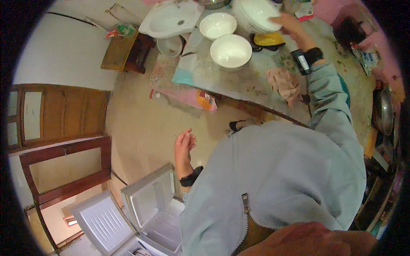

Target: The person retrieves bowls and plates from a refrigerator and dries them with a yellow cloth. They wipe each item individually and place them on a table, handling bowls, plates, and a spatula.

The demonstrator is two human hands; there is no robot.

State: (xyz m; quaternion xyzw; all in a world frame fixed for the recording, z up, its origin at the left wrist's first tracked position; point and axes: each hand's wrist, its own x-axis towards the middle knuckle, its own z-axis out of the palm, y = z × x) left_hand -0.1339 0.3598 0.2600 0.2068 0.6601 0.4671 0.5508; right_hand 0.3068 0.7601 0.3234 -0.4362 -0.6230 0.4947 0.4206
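Observation:
My right hand [290,27] grips the rim of a large white bowl [256,14] at the far side of the worktop. The bowl is blurred and tilted, and I cannot tell whether others are stacked under it. Left of it on the worktop [224,76] sit two more white bowls, a farther bowl [217,25] and a nearer bowl [231,51]. Just below the gripped bowl is a yellow and black cloth item [268,39]. My left hand [185,144] hangs over the floor with loosely bent fingers and nothing in it.
A white washbasin [173,19] stands beyond the worktop's left end, with a bucket [169,47] below. A crumpled brown cloth [283,83] lies near my right forearm. An appliance with raised lids [104,224] is at lower left. A wok [383,112] is at right.

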